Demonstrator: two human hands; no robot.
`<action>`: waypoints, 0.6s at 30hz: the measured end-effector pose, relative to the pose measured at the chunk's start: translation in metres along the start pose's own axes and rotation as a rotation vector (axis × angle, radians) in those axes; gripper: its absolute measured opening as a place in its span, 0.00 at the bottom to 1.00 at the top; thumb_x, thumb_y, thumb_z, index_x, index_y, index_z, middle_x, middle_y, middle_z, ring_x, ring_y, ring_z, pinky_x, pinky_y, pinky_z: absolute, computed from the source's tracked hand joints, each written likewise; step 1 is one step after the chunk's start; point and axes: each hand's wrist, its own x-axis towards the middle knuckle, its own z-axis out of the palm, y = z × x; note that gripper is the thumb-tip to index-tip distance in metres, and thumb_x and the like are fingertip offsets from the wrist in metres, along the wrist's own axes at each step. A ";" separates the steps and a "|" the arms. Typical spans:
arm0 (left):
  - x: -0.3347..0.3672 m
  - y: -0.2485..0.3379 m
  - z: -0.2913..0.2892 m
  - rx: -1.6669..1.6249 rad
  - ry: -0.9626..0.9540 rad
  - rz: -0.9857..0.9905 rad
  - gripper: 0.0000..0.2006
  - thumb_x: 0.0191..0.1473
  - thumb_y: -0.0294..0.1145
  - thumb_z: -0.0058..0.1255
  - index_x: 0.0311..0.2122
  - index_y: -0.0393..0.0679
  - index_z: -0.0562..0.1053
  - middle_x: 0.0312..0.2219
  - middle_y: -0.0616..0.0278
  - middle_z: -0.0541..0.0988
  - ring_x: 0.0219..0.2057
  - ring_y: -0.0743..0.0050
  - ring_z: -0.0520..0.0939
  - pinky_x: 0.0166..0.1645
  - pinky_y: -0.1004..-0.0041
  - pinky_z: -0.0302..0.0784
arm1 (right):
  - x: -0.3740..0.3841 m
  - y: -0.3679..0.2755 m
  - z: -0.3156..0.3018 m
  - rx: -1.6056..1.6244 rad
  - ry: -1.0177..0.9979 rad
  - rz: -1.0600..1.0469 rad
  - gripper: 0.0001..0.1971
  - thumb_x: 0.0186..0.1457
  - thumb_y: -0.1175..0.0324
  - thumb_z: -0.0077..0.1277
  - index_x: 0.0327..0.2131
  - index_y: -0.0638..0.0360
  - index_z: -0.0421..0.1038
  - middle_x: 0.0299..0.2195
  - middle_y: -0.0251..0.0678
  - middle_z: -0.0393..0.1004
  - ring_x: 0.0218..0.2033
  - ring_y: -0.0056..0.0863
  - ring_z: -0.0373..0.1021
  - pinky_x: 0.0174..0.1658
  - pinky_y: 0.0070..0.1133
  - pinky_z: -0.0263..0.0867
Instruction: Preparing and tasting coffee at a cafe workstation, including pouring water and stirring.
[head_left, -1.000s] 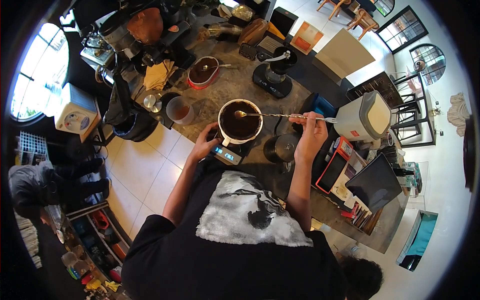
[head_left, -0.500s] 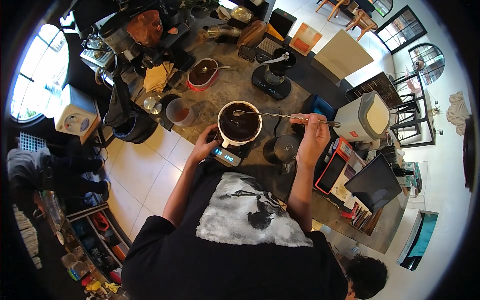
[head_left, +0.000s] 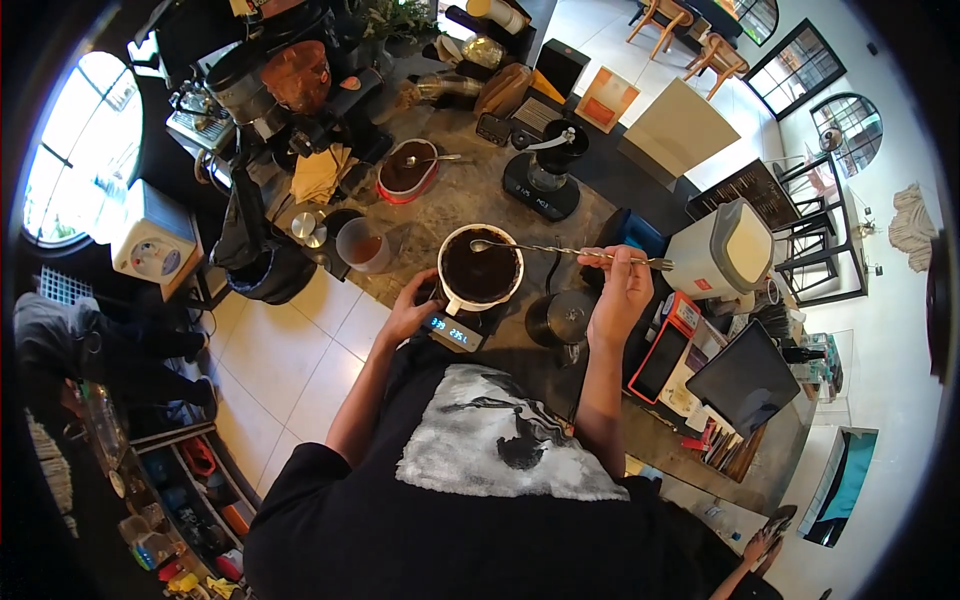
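Head view: a twisted metal spoon (head_left: 540, 248) was held by the right hand (head_left: 621, 290), its shaft pinched between thumb and fingers near the forked end. The spoon was laid roughly left to right, its bowl being placed over the cup (head_left: 454, 300); whether the dark contents (head_left: 485, 275) were touched could not be told. The cup was set on a scale (head_left: 452, 333) on the desk (head_left: 465, 200), ahead of the body and between the hands, its handle pointed toward the person. The left hand (head_left: 411, 308) was placed nearer the cup, at its left side, fingers curled; whether the wall was gripped could not be told. The right hand was stationed well to the cup's right.

Lit digits were noted on the scale and on a second scale (head_left: 540, 200) beyond it. A red-labelled canister (head_left: 697, 250) was found to the right, its print too small to be read. Pale lettering was noted on a dark board (head_left: 745, 190); no words were made out.
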 end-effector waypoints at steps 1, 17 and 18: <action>0.000 0.001 0.001 -0.008 -0.004 0.012 0.29 0.47 0.21 0.51 0.58 0.39 0.62 0.46 0.57 0.74 0.48 0.69 0.75 0.54 0.70 0.69 | 0.001 -0.001 0.001 -0.001 0.009 -0.016 0.11 0.65 0.66 0.41 0.33 0.64 0.66 0.29 0.44 0.76 0.30 0.32 0.76 0.41 0.25 0.71; -0.001 0.007 0.003 -0.020 0.007 -0.019 0.30 0.46 0.21 0.50 0.58 0.38 0.62 0.48 0.58 0.73 0.50 0.69 0.73 0.56 0.70 0.68 | -0.002 -0.002 0.021 -0.053 -0.077 -0.081 0.12 0.66 0.68 0.40 0.34 0.67 0.68 0.31 0.43 0.76 0.30 0.29 0.76 0.39 0.22 0.71; 0.000 0.005 0.002 -0.027 0.003 -0.021 0.30 0.45 0.21 0.50 0.58 0.38 0.62 0.48 0.58 0.73 0.50 0.69 0.73 0.56 0.70 0.68 | -0.002 -0.002 0.021 -0.053 -0.076 -0.081 0.12 0.66 0.68 0.40 0.34 0.67 0.68 0.31 0.43 0.76 0.30 0.29 0.76 0.39 0.22 0.71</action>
